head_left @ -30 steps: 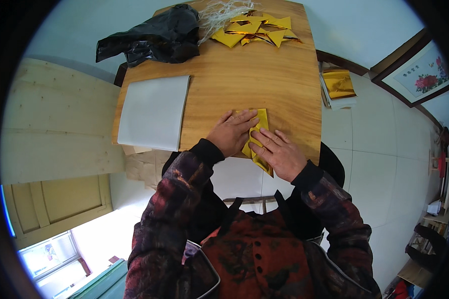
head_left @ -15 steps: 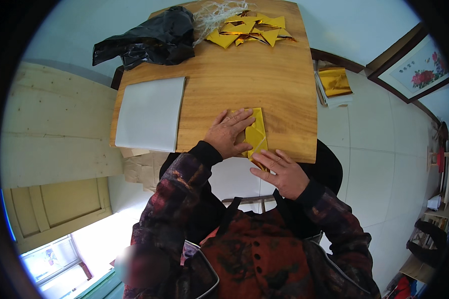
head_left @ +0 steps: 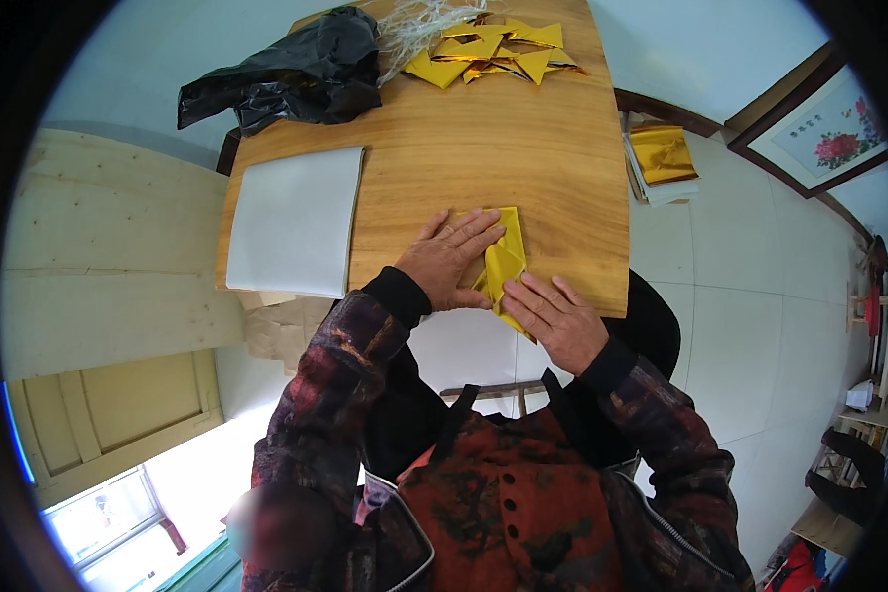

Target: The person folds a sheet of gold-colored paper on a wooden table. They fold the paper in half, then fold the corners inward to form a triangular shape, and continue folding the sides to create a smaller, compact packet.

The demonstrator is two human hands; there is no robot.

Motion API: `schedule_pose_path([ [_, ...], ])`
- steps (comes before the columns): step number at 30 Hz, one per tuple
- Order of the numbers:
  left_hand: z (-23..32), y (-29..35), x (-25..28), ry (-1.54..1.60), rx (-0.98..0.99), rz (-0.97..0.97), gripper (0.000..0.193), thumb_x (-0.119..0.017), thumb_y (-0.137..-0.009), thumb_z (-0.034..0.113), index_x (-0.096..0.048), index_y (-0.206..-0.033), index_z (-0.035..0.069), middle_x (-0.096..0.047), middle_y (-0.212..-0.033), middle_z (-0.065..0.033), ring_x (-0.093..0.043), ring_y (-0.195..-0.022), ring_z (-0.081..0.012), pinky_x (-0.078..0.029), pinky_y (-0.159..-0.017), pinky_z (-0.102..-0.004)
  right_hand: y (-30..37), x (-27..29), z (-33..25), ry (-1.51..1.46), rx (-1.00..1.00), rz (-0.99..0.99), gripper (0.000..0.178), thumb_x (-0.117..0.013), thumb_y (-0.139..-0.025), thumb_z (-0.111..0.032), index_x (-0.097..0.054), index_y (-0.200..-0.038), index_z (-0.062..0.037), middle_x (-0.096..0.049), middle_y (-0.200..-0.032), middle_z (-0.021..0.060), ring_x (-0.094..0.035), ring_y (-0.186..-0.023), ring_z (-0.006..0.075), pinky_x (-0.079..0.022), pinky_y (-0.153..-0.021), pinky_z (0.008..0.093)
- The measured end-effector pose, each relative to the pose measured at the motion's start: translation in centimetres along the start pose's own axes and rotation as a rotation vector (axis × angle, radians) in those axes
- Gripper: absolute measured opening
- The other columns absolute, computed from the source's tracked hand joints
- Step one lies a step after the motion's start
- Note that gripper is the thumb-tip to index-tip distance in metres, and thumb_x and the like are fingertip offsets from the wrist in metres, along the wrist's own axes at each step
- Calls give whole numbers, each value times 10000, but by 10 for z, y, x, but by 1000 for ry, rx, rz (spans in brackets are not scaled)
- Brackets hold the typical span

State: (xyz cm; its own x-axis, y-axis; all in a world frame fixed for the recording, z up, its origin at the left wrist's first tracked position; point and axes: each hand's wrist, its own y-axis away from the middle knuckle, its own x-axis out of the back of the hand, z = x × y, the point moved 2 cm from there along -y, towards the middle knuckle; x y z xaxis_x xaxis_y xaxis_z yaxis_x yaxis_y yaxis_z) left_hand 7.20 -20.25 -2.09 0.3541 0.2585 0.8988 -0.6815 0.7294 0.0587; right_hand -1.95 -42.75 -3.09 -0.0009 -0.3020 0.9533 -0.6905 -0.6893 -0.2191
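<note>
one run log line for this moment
left hand: flat on gold paper | right hand: fingertips on its near edge | wooden table: paper at near edge

gold foil paper [head_left: 504, 259] | partly folded, creased | flat at wooden table's near edge

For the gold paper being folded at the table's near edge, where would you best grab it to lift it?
Take the gold paper by its lower tip, which seems to overhang the wooden table's near edge, pinching from below on the right. The left hand lies flat on its left part and the right hand covers the lower end.
</note>
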Motion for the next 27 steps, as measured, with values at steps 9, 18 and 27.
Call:
schedule_pose_path([
  [9, 1, -3, -9, 77, 91, 125, 655, -728, -841, 273, -487, -1437, 147, -393, -1557, -42, -315, -1465, -233, -173, -1203, -484, -4, -1, 3, -42, 23, 86, 418, -560, -897, -151, -579, -1304, -55, -548, -1411, 76, -500, -1332, 232, -402, -1078, 413],
  [18, 6, -3, -1, 99, 93, 92, 701, -752, -816, 282, -473, -1445, 147, -388, -1559, -42, -326, -1459, -236, -189, -1199, -488, -12, 11, 3, -153, -29, 92, 336, -605, -873, -130, -642, -1197, -51, -615, -1310, 78, -554, -1260, 242, -446, -1022, 406],
  [27, 5, -2, 4, 80, 51, 47, 752, -739, -821, 310, -419, -1479, 136, -342, -1582, -62, -304, -1468, -261, -177, -1199, -513, -37, 29, 16, -579, -168, 110, 172, -638, -866, -55, -659, -1035, -27, -684, -1008, 128, -650, -956, 320, -519, -812, 395],
])
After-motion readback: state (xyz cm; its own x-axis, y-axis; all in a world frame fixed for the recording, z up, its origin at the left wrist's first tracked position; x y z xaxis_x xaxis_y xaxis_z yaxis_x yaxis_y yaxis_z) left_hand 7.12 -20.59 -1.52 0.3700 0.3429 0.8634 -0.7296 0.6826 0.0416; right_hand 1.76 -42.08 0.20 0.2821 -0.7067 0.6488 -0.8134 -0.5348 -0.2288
